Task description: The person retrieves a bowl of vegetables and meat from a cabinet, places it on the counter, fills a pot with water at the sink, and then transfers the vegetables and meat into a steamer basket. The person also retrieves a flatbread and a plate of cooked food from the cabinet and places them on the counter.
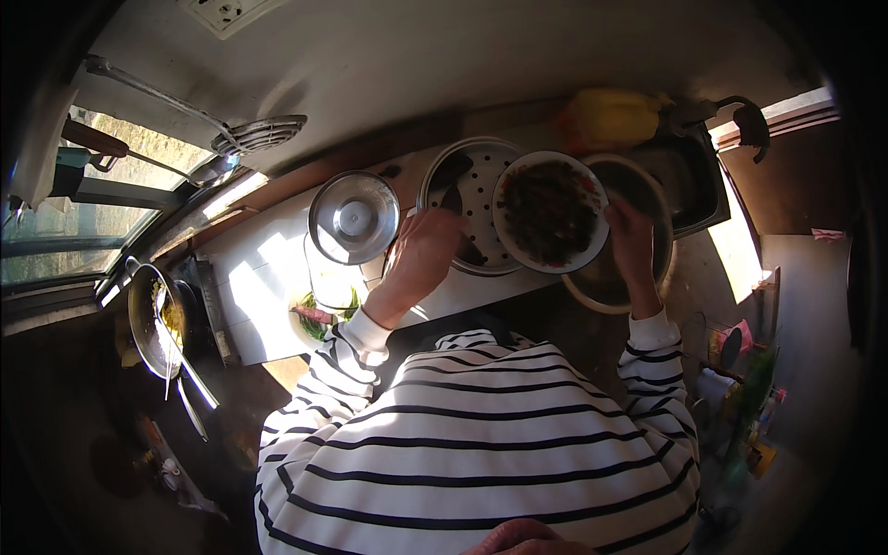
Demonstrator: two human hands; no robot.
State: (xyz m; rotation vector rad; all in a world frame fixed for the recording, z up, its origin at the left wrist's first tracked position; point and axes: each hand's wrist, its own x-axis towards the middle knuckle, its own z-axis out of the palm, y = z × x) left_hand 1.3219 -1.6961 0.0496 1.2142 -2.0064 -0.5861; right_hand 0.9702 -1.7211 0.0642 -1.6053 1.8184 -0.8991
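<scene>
My right hand (631,232) grips the right rim of a white plate (598,246). Dark cooked food (548,211) with red bits lies on it. The plate is held over the right part of a round metal steamer tray (479,170) with holes, hiding that side. Several dark elongated pieces (452,200) lie in the tray. Over the tray's left rim reaches my left hand (423,260), fingers bent toward one of these pieces. Whether it grips anything is hidden by the back of the hand.
A round metal lid (355,243) is left of the steamer. Greens and a reddish root (313,314) sit nearer me in sunlight. A wok (142,333) holds yellow food and utensils. Right are a large basin (617,298), yellow jug (621,118) and sink (683,177). A skimmer (260,134) hangs above.
</scene>
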